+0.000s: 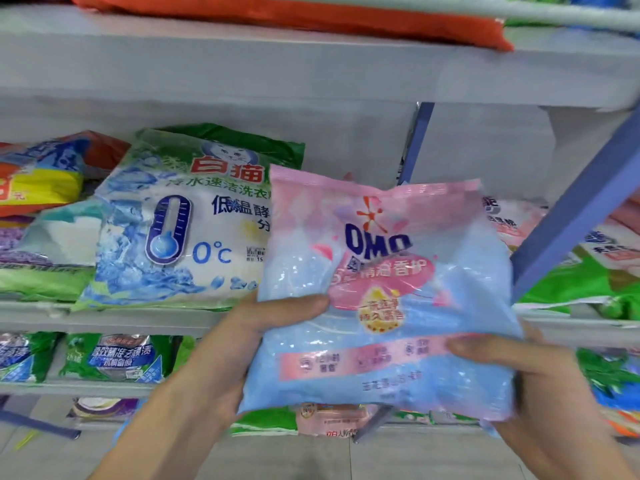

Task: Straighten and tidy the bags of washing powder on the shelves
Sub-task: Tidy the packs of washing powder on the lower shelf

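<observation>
Pink-and-blue plastic bag of washing powder [388,299]: centre of the frame, held upright in the air.
Left hand [242,341]: grip closed on the bag's left edge, thumb across its front.
Right hand [540,382]: grip closed on the bag's lower right edge, thumb on the front.
Green-and-white thermometer-printed bag [166,230]: left of centre, leaning back on the grey metal shelf [138,318].
Orange bag [277,15]: top of the frame, lying flat on a higher grey shelf [242,64].

Bright even light, soft shadows, slight overall blur, wide-angle bending at edges
</observation>
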